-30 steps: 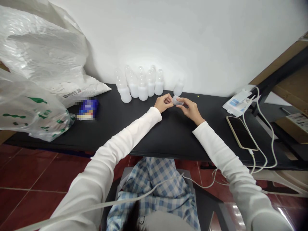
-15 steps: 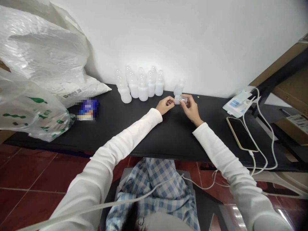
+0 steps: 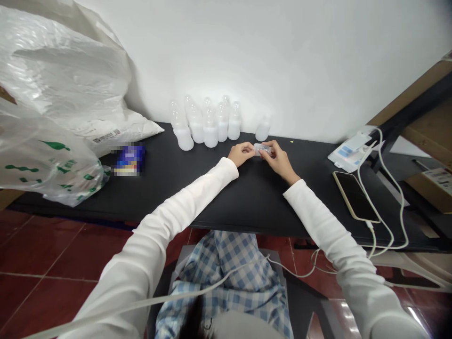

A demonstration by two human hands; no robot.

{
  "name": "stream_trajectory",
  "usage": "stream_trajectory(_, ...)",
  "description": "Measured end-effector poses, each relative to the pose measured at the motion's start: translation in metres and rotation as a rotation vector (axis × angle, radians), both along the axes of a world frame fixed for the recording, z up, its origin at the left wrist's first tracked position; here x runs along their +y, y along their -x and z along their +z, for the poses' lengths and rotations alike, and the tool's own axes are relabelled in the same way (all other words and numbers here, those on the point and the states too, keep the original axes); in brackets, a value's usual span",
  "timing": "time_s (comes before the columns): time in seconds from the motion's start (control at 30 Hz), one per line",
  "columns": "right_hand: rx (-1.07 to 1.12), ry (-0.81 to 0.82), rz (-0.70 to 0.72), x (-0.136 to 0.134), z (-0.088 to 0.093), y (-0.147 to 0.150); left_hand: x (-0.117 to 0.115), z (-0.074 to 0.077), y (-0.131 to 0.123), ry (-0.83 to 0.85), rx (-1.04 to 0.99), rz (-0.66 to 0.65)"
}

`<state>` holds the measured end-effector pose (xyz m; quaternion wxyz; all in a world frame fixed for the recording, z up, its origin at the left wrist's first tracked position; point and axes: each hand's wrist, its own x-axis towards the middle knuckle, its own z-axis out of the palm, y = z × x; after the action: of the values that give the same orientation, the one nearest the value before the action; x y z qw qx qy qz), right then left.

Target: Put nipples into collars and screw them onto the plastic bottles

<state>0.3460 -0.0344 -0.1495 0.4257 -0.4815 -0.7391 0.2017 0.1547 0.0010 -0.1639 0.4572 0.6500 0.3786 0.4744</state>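
— Now, what have you got there?
— Your left hand (image 3: pixel 242 154) and right hand (image 3: pixel 278 162) both grip a small clear cap (image 3: pixel 263 149), probably, over the table (image 3: pixel 197 207).
— And what's done?
— Your taller bottles (image 3: pixel 210 135) stand grouped by the wall (image 3: pixel 282 70), seemingly topped; a shorter bottle (image 3: pixel 262 131) sits apart, seemingly still without a top.
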Motion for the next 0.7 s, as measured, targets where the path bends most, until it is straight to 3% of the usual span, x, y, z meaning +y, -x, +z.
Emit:
stream_trajectory(0.23,-0.092,-0.062,0.058,0.004,-0.002,-0.005,0.007,-0.004,0.001,-0.005,0.004,0.033)
stream_trajectory(0.7,-0.235,-0.210,0.169,0.001,0.006,-0.013,0.016,-0.013,-0.002,0.021,-0.059,-0.040)
